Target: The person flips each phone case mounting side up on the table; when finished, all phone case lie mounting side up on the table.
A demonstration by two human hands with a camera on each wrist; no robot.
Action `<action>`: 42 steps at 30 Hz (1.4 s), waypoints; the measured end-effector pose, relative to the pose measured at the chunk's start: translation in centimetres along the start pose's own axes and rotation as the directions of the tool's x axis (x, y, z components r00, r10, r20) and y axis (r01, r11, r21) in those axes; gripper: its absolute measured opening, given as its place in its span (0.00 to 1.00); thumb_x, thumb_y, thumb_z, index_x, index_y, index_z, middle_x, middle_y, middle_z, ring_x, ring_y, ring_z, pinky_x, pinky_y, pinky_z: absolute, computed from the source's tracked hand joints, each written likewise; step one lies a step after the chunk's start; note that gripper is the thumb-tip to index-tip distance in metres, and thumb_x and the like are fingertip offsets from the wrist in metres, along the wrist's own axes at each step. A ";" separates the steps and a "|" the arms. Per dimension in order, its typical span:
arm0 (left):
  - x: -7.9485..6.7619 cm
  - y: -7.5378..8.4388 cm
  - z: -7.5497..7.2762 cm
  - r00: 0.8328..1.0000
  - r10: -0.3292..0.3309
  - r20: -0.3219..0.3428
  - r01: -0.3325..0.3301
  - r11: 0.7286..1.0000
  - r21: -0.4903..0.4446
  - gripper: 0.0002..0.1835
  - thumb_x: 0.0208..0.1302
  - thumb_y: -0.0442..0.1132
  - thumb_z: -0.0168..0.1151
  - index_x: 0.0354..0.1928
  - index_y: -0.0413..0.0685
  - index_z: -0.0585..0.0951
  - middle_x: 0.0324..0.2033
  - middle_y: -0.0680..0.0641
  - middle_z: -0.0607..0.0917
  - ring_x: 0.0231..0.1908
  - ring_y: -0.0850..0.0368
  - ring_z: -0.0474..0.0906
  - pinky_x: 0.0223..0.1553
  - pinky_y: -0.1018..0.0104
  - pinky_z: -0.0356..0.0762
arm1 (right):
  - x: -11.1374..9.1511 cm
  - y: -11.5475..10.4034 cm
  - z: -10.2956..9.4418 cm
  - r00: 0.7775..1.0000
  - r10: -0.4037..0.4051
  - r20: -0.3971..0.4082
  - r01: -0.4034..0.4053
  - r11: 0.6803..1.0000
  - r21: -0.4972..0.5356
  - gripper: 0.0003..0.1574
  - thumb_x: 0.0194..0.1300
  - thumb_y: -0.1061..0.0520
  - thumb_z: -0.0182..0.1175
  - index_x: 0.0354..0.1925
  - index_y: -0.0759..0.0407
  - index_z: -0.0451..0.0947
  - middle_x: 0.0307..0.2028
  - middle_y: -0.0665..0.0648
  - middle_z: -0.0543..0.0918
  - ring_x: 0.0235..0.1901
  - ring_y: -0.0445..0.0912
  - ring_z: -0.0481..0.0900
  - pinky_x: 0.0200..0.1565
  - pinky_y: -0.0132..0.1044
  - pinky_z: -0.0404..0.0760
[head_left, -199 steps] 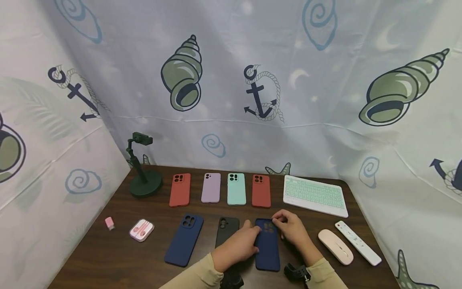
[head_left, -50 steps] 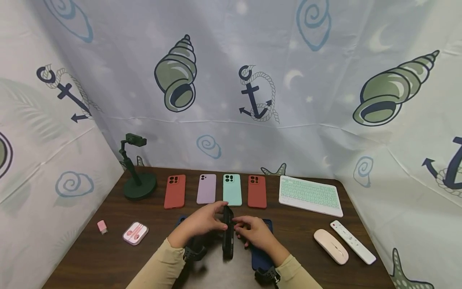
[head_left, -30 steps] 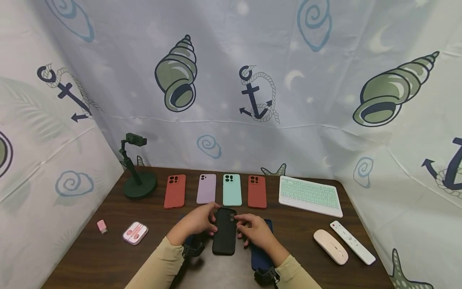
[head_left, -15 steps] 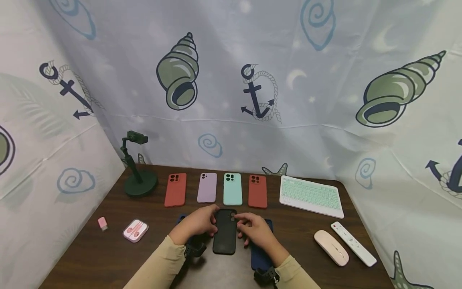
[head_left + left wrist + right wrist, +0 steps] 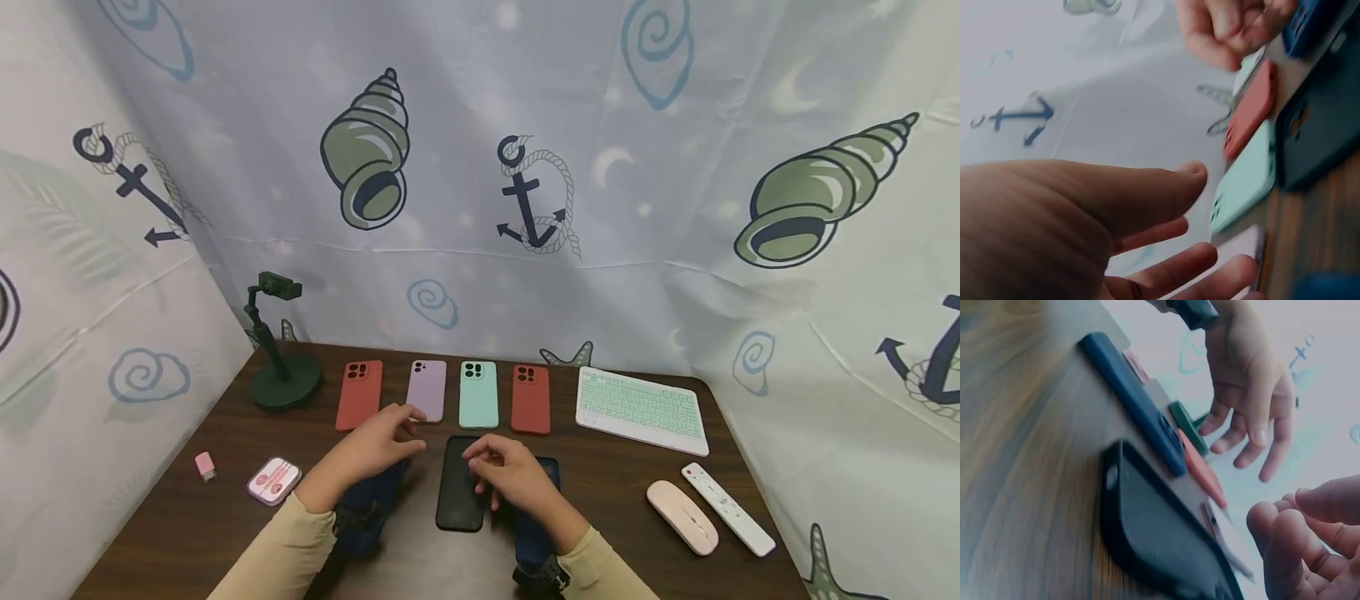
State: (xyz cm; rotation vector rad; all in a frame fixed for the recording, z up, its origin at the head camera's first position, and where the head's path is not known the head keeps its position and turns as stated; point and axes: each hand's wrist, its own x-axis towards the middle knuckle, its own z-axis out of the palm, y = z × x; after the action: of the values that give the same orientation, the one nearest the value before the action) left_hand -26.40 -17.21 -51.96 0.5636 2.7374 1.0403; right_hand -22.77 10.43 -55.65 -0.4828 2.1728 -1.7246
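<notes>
A black phone case (image 5: 459, 492) lies flat on the table with its hollow side up; its raised rim shows in the right wrist view. My left hand (image 5: 371, 446) is over the left blue phone case (image 5: 369, 508), fingers spread and holding nothing. Above the black case's right edge hovers my right hand (image 5: 517, 475), its fingers loosely curled with nothing between them. Partly under my right forearm is the other blue phone case (image 5: 531, 533). The left wrist view shows both the black case (image 5: 1316, 119) and my right hand (image 5: 1235, 25), apart from each other.
Along the back stand out a red case (image 5: 359, 400), a lilac case (image 5: 427, 387), a mint case (image 5: 478, 400) and a second red case (image 5: 531, 404). A keyboard (image 5: 641, 408), mouse (image 5: 682, 517) and remote (image 5: 727, 508) lie right; a green stand (image 5: 285, 383) and earphone box (image 5: 274, 481) lie left.
The black case, held on its edge 1.7 seconds ago, was turned over and laid hollow side up. My left hand has let go and moved left; my right hand has lifted off slightly.
</notes>
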 end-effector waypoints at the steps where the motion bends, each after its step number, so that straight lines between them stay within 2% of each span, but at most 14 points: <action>1: -0.2 -0.4 -0.6 1.000 -0.006 -0.003 0.006 1.000 0.004 0.19 0.64 0.44 0.71 0.56 0.52 0.80 0.50 0.43 0.83 0.50 0.50 0.81 0.48 0.54 0.81 | 0.2 -0.3 0.4 1.000 -0.002 0.009 0.002 1.000 -0.009 0.17 0.73 0.53 0.61 0.54 0.61 0.80 0.41 0.69 0.83 0.30 0.54 0.84 0.20 0.43 0.82; 4: -0.6 -2.0 -2.0 0.999 -0.034 -0.003 0.034 0.999 0.015 0.20 0.64 0.45 0.71 0.55 0.48 0.80 0.51 0.42 0.81 0.51 0.47 0.81 0.51 0.50 0.81 | 1.1 -0.9 1.9 1.000 -0.006 0.031 0.006 1.000 -0.008 0.15 0.73 0.54 0.61 0.53 0.60 0.80 0.40 0.67 0.84 0.30 0.53 0.85 0.21 0.45 0.83; 9: -1.0 -4.4 -3.6 0.998 -0.066 0.020 0.065 0.997 0.038 0.22 0.62 0.44 0.72 0.53 0.42 0.79 0.52 0.38 0.80 0.53 0.42 0.78 0.54 0.44 0.78 | 2.9 -1.2 4.2 0.998 0.002 0.066 -0.004 0.999 0.032 0.16 0.72 0.56 0.61 0.55 0.61 0.79 0.40 0.71 0.84 0.29 0.53 0.86 0.22 0.46 0.84; 12: -1.0 -5.2 -4.1 0.994 -0.089 0.060 0.085 0.994 0.064 0.22 0.59 0.42 0.75 0.52 0.42 0.79 0.50 0.39 0.81 0.53 0.42 0.78 0.54 0.43 0.78 | 4.0 -1.3 5.5 0.996 0.025 0.081 -0.029 0.998 0.047 0.17 0.72 0.57 0.61 0.57 0.62 0.78 0.41 0.72 0.84 0.28 0.52 0.86 0.23 0.46 0.84; 16: -0.8 -5.8 -4.4 0.982 -0.132 0.135 0.121 0.989 0.089 0.25 0.54 0.41 0.79 0.51 0.43 0.79 0.49 0.41 0.82 0.50 0.44 0.80 0.51 0.45 0.79 | 5.3 -1.4 6.8 0.996 0.056 0.074 -0.060 0.997 0.047 0.17 0.72 0.58 0.61 0.56 0.62 0.78 0.40 0.70 0.85 0.27 0.52 0.86 0.24 0.47 0.85; 21: -0.6 -5.6 -4.3 0.958 -0.201 0.203 0.184 0.978 0.097 0.29 0.50 0.39 0.81 0.50 0.41 0.75 0.44 0.41 0.82 0.41 0.49 0.78 0.43 0.52 0.77 | 6.6 -0.7 8.0 0.997 0.070 0.029 -0.071 0.997 0.042 0.17 0.71 0.58 0.62 0.55 0.62 0.77 0.36 0.66 0.87 0.24 0.52 0.86 0.22 0.46 0.84; 23: -0.7 -5.3 -3.9 0.949 -0.235 0.211 0.211 0.969 0.131 0.30 0.48 0.39 0.82 0.50 0.41 0.74 0.42 0.42 0.81 0.39 0.50 0.76 0.42 0.53 0.76 | 6.9 0.1 8.4 0.997 0.067 0.032 -0.068 0.997 0.031 0.16 0.70 0.58 0.63 0.54 0.61 0.77 0.34 0.65 0.87 0.23 0.51 0.86 0.21 0.45 0.84; 26: -0.8 -5.0 -3.1 0.945 -0.252 0.210 0.211 0.957 0.198 0.30 0.47 0.39 0.83 0.48 0.41 0.74 0.39 0.43 0.80 0.38 0.51 0.75 0.40 0.55 0.76 | 7.2 1.4 8.7 0.997 0.059 0.042 -0.059 0.998 0.006 0.15 0.70 0.58 0.62 0.54 0.59 0.78 0.33 0.60 0.89 0.23 0.49 0.86 0.18 0.43 0.82; 29: -0.7 -4.7 -2.3 0.948 -0.243 0.205 0.191 0.952 0.240 0.27 0.48 0.40 0.82 0.45 0.43 0.75 0.36 0.45 0.79 0.36 0.52 0.74 0.38 0.57 0.74 | 7.1 2.4 8.4 0.998 0.039 0.043 -0.039 0.999 -0.012 0.15 0.70 0.58 0.62 0.54 0.57 0.80 0.34 0.56 0.89 0.25 0.47 0.87 0.17 0.43 0.80; 33: -0.2 -4.4 -1.7 0.960 -0.224 0.166 0.179 0.951 0.251 0.24 0.51 0.41 0.80 0.43 0.46 0.75 0.36 0.46 0.79 0.38 0.52 0.73 0.40 0.56 0.73 | 6.9 2.8 7.5 0.998 -0.007 0.060 0.007 1.000 -0.009 0.21 0.69 0.56 0.64 0.59 0.57 0.79 0.38 0.56 0.89 0.27 0.48 0.88 0.17 0.44 0.81; 37: 0.1 -4.0 -1.6 0.965 -0.221 0.140 0.181 0.949 0.257 0.23 0.52 0.40 0.80 0.43 0.46 0.75 0.39 0.45 0.77 0.39 0.52 0.73 0.43 0.55 0.74 | 6.8 2.8 7.0 0.996 -0.028 0.084 0.029 1.000 -0.004 0.26 0.70 0.54 0.64 0.63 0.58 0.77 0.41 0.57 0.89 0.29 0.49 0.88 0.18 0.43 0.81; 42: -0.4 -4.0 -1.8 0.966 -0.214 0.145 0.173 0.951 0.255 0.22 0.53 0.39 0.79 0.44 0.45 0.76 0.41 0.44 0.75 0.38 0.52 0.74 0.43 0.54 0.76 | 6.9 3.0 7.4 0.994 -0.027 0.103 0.024 0.999 0.035 0.27 0.71 0.54 0.63 0.66 0.59 0.76 0.43 0.58 0.88 0.30 0.49 0.88 0.17 0.40 0.80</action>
State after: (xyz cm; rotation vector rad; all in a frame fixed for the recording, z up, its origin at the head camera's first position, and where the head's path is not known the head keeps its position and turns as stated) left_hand -27.67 -21.23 -53.22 0.3838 2.7143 0.5899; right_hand -25.77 1.57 -60.45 -0.5803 2.0711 -1.7072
